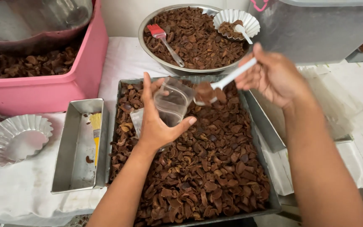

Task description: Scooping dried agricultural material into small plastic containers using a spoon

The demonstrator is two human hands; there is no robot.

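Observation:
My left hand (158, 122) holds a small clear plastic bag (172, 103) open, above a large metal tray (266, 166) filled with brown curled chips. My right hand (274, 75) grips the white handle of a plastic spoon (227, 80). Its bowl carries a heap of the brown chips and hovers right at the bag's mouth.
A round metal bowl (148, 25) of brown chips at the back holds a red brush (164, 40) and a fluted foil cup (248, 21) with a white spoon. A pink tub (51, 92) stands back left, a narrow metal pan (78, 147) and an empty fluted cup (13, 138) left. Clear bags (337, 105) lie right.

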